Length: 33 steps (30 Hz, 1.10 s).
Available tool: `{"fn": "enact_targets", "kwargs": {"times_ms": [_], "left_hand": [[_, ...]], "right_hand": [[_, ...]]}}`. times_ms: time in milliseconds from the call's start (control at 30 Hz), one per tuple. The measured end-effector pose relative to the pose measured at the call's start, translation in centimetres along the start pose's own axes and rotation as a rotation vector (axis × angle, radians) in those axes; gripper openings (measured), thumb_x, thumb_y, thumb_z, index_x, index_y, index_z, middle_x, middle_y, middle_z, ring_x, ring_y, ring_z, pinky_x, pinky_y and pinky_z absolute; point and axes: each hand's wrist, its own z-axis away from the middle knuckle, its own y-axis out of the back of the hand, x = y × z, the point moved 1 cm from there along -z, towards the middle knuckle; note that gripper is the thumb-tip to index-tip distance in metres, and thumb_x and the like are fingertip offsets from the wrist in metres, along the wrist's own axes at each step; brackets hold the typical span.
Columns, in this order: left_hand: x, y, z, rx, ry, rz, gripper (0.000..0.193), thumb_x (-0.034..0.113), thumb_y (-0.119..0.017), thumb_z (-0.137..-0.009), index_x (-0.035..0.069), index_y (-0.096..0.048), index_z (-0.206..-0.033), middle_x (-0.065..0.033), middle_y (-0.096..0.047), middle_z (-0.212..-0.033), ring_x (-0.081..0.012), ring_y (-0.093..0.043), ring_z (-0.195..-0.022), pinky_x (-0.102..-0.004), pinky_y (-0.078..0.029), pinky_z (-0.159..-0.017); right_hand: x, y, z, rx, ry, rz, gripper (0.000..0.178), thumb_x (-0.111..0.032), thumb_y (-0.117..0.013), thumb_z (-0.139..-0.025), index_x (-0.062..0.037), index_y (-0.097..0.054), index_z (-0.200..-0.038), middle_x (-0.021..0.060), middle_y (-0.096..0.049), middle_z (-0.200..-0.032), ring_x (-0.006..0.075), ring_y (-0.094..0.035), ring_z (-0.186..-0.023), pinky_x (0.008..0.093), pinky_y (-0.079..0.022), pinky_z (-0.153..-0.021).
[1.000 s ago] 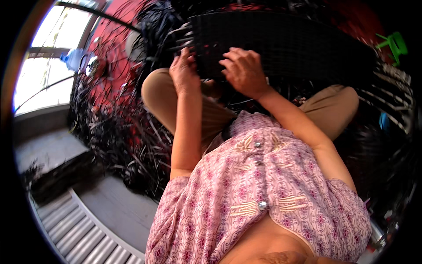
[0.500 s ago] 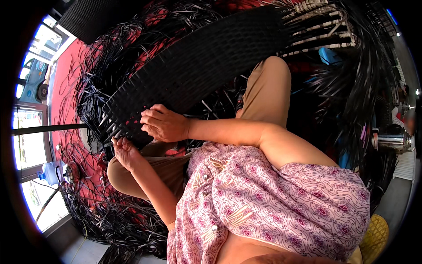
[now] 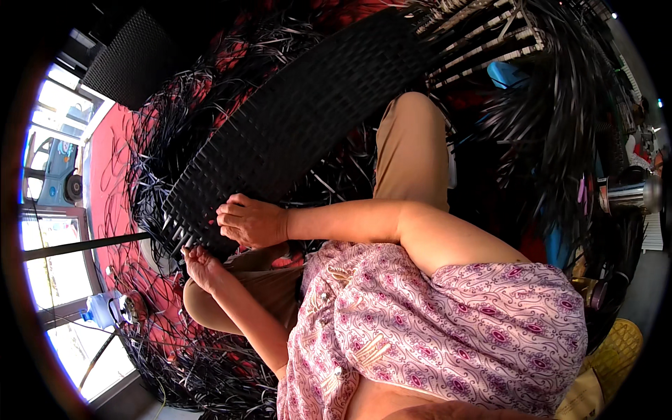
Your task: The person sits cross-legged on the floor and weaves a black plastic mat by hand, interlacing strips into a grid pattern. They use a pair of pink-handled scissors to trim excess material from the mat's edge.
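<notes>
A long black panel woven from flat plastic strips (image 3: 280,119) slants across my lap, from upper right down to lower left. At its lower left end, pale and dark strip ends (image 3: 175,236) stick out past the weave. There my left hand (image 3: 203,269) is closed in a pinch at the corner, with a strip end at its fingertips; the exact grip is too small to see clearly. My right hand (image 3: 252,222) lies on the panel's near edge, its fingers curled onto the weave and its thumb hidden.
Loose black strips (image 3: 203,364) heap around me over a red floor covering (image 3: 112,168). Pale-wrapped frame bars (image 3: 490,52) stand at the upper right, a hanging strip bundle (image 3: 560,140) beside them. A metal flask (image 3: 626,194) lies right; a yellow woven seat (image 3: 619,350) sits lower right.
The whole view has shifted slightly, with the left side of the scene lower now. Both hands stay at nearly the same places on the panel.
</notes>
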Motion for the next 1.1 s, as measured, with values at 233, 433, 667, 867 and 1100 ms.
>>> {"fn": "enact_targets", "kwargs": {"times_ms": [233, 433, 667, 867, 1100], "left_hand": [[0.1, 0.6, -0.7, 0.062, -0.071, -0.167, 0.023, 0.020, -0.062, -0.103, 0.010, -0.055, -0.084, 0.0029, -0.047, -0.066, -0.0117, -0.045, -0.062, -0.0248, -0.039, -0.057], [0.5, 0.3, -2.1, 0.125, -0.101, -0.247, 0.027, 0.024, -0.061, -0.104, 0.011, -0.055, -0.080, 0.0036, -0.047, -0.068, -0.0126, -0.045, -0.062, -0.0258, -0.039, -0.057], [1.0, 1.4, -3.8, 0.151, -0.119, -0.330, 0.030, 0.026, -0.066, -0.101, 0.013, -0.057, -0.076, 0.0042, -0.049, -0.068, -0.0125, -0.046, -0.063, -0.0261, -0.041, -0.061], [2.1, 0.1, -5.4, 0.177, -0.147, -0.425, 0.028, 0.026, -0.066, -0.100, 0.012, -0.057, -0.077, 0.0032, -0.049, -0.070, -0.0134, -0.047, -0.064, -0.0268, -0.041, -0.062], [2.8, -0.9, -5.8, 0.193, -0.152, -0.498, 0.027, 0.025, -0.066, -0.100, 0.011, -0.057, -0.079, 0.0021, -0.048, -0.071, -0.0144, -0.047, -0.066, -0.0276, -0.042, -0.063]], "right_hand": [[-0.3, 0.2, -0.2, -0.028, -0.016, -0.042, 0.024, -0.024, -0.059, -0.091, -0.0060, -0.071, -0.101, 0.0066, -0.062, -0.113, 0.0242, -0.053, -0.118, 0.0433, -0.039, -0.102], [-0.1, -0.5, -0.3, 0.004, -0.004, -0.044, 0.026, -0.025, -0.060, -0.086, -0.0060, -0.070, -0.101, 0.0072, -0.062, -0.112, 0.0256, -0.052, -0.118, 0.0439, -0.040, -0.102], [-0.2, -0.8, -0.2, 0.018, -0.001, -0.036, 0.025, -0.028, -0.062, -0.085, -0.0066, -0.069, -0.097, 0.0067, -0.060, -0.106, 0.0250, -0.053, -0.113, 0.0423, -0.039, -0.101], [-0.2, -1.1, -0.6, 0.004, 0.009, -0.034, 0.028, -0.031, -0.062, -0.084, -0.0065, -0.070, -0.094, 0.0074, -0.061, -0.105, 0.0263, -0.053, -0.111, 0.0432, -0.038, -0.101], [-0.6, -2.4, -1.4, -0.041, -0.008, -0.159, 0.028, -0.033, -0.062, -0.083, -0.0063, -0.070, -0.088, 0.0113, -0.062, -0.108, 0.0288, -0.053, -0.113, 0.0457, -0.037, -0.103]]}}
